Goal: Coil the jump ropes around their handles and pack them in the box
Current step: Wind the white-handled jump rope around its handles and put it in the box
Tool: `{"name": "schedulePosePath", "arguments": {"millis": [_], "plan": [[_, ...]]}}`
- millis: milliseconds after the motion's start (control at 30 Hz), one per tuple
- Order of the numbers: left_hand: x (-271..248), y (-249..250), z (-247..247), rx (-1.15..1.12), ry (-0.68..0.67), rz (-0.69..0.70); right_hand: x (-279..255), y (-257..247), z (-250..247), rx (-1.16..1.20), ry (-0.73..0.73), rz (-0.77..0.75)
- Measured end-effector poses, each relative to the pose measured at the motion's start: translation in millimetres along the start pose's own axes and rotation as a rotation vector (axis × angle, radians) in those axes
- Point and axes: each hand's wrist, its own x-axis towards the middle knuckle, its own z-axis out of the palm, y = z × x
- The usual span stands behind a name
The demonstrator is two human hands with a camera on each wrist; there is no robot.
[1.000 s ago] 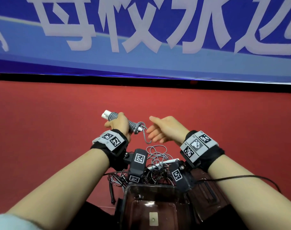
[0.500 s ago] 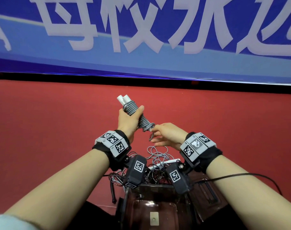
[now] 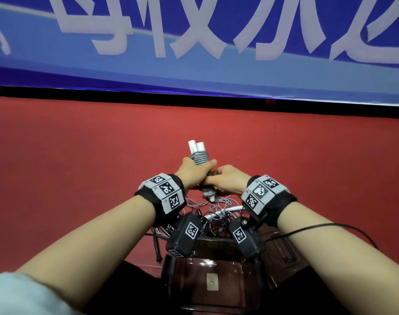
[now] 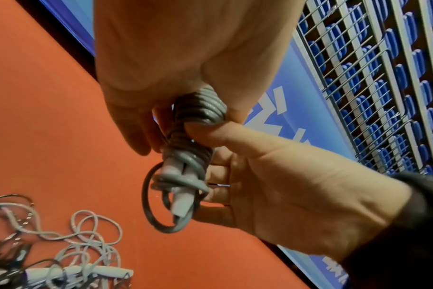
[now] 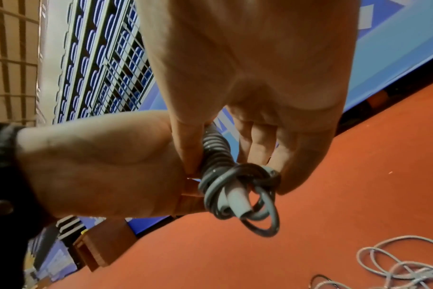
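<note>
The left hand (image 3: 195, 171) grips the grey jump rope (image 3: 200, 156), nearly all coiled round its paired white handles, while the right hand (image 3: 226, 181) pinches its last loop at the lower end (untucked), leaving tangled ropes (image 3: 214, 212) unwound beyond the seemingly empty box (image 3: 213, 278).

Well beyond the fingers (image 3: 211, 163), a blue banner (image 3: 194, 71) bears large white Chinese characters, tops cut off; "校" and "永" read fairly surely. Behind the fingers, the wristbands (image 3: 165, 192) carry square black-and-white code markers; their tiny lettering is too small to read.
</note>
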Motion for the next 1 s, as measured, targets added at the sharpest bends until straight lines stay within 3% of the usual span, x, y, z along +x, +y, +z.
{"name": "schedulePosePath", "arguments": {"millis": [167,400,633,867,1000], "plan": [[-11.8,-7.5,-5.3,0.126,-0.093,-0.131,9.5,18.3,15.9,-0.104,-0.057,0.046],[-8.6,-7.5,-34.1,0.015,0.093,-0.18,13.7,75.6,66.8,-0.277,-0.089,0.125],[-5.5,-11.7,-62.1,-0.077,0.086,-0.3,11.3,131.3,135.1,-0.594,-0.383,0.249],[-2.7,-12.2,-78.3,-0.127,0.119,-0.316,57.4,203.6,170.6,-0.65,-0.373,0.348],[4.1,-12.9,-86.2,-0.125,0.162,-0.31,59.7,199.0,177.9,-0.617,-0.397,0.378]]}}
